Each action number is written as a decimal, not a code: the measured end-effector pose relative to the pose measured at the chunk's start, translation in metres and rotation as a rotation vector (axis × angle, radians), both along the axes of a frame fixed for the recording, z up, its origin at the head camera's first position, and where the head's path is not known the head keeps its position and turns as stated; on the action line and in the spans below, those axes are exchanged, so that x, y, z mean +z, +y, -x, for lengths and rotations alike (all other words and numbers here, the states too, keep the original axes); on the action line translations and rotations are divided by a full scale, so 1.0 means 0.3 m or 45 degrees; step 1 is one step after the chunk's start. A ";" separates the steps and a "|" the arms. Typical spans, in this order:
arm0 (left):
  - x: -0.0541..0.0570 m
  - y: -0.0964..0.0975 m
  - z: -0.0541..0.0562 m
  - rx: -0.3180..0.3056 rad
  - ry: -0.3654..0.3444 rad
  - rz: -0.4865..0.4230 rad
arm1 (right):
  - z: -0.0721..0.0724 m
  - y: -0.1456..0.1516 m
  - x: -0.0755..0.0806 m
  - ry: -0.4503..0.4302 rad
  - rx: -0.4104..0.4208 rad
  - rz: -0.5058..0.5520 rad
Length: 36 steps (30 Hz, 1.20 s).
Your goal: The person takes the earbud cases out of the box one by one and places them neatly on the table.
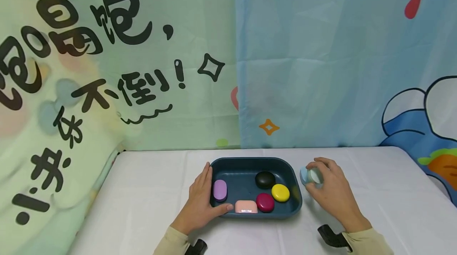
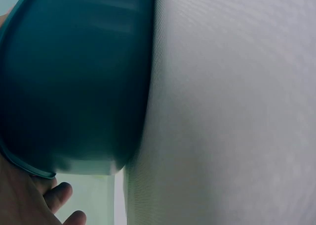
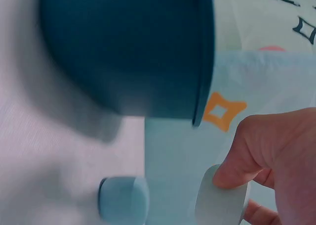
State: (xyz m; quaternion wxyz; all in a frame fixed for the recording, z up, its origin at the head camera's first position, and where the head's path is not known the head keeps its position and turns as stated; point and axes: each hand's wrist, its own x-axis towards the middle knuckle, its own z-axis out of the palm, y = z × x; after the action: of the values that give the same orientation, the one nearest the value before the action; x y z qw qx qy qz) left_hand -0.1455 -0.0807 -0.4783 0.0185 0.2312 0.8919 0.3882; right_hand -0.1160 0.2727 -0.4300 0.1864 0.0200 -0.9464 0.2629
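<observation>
A dark blue tray [image 1: 246, 217] stands on the white table. My left hand [image 1: 202, 203] rests around its near left corner, straight fingers along the left wall and thumb on the front rim. Between thumb and fingers, my right hand [image 1: 330, 187] pinches a pale green rounded piece [image 3: 222, 200], just right of the tray. A light blue piece [image 3: 123, 199] lies on the table beside it, partly hidden in the head view. Inside the tray are a purple piece [image 1: 220, 190], a black one [image 1: 265, 180], a yellow one [image 1: 280, 193], a crimson one [image 1: 265, 202] and a pink one [image 1: 246, 206].
White cloth covers the table [image 1: 143, 199]. Behind it hang a green curtain [image 1: 200, 120] with black lettering and a blue curtain [image 1: 321, 88] with cartoon prints. Black straps show at both wrists.
</observation>
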 end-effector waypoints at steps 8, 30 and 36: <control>-0.001 0.002 0.001 -0.003 0.005 0.000 | 0.022 0.065 -0.038 0.002 0.003 -0.013; -0.009 -0.002 0.005 -0.004 0.000 -0.003 | 0.092 0.143 -0.106 -0.242 -0.028 -0.044; -0.007 -0.001 0.005 -0.002 0.004 -0.004 | 0.106 0.147 -0.113 -0.327 -0.051 -0.059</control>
State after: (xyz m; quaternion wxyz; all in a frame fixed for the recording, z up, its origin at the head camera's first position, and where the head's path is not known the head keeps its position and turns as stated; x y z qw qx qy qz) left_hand -0.1469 -0.0811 -0.4803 0.0169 0.2326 0.8911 0.3894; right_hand -0.1477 0.3168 -0.4639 0.0683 -0.0284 -0.9685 0.2377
